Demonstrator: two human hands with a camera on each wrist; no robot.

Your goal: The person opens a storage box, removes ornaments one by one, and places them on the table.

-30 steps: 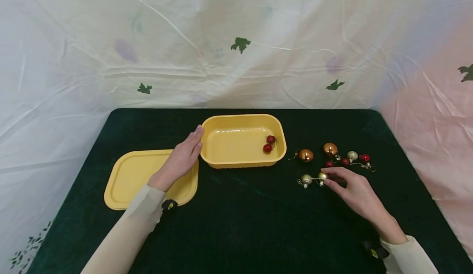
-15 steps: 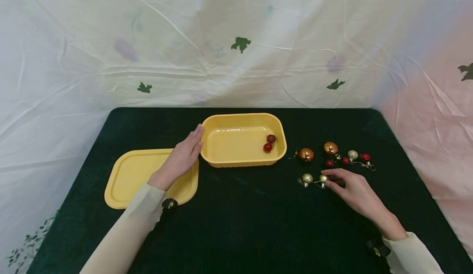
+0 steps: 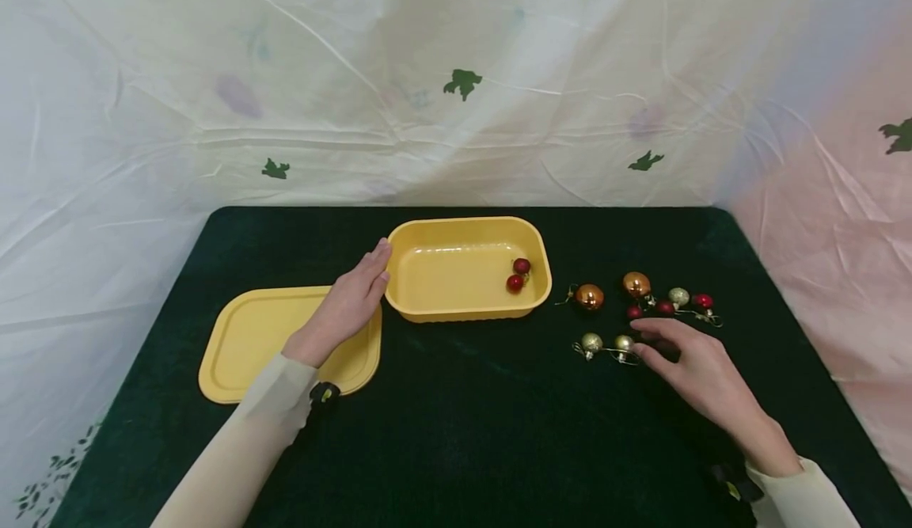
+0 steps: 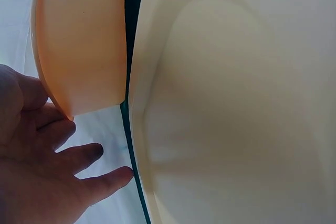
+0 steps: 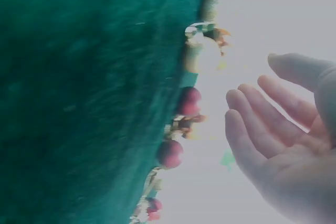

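My left hand (image 3: 349, 298) lies with extended fingers against the left wall of a yellow rectangular box (image 3: 456, 310); in the left wrist view its fingertips (image 4: 65, 127) are right at the box's rim. Two small red baubles (image 3: 522, 266) sit in the box's right end. My right hand (image 3: 701, 366) hovers with parted thumb and fingers, holding nothing, just right of a shiny gold bauble (image 3: 623, 343). Beside that one, to the left, lies a glittery gold bauble (image 3: 591, 343). The right wrist view shows the palm and spread thumb, apart from the row of baubles.
A yellow lid (image 3: 249, 346) lies left of the box, partly under my left forearm. Two copper baubles (image 3: 589, 298) rest right of the box, and farther right is a cluster of red and silvery baubles (image 3: 679, 297). The table (image 3: 456, 433) is dark green, with draped cloth (image 3: 356, 77) behind.
My right hand has let go of the shiny gold bauble and drawn slightly back to the right. The bauble stays beside its gold neighbour. My left hand keeps its place at the box.
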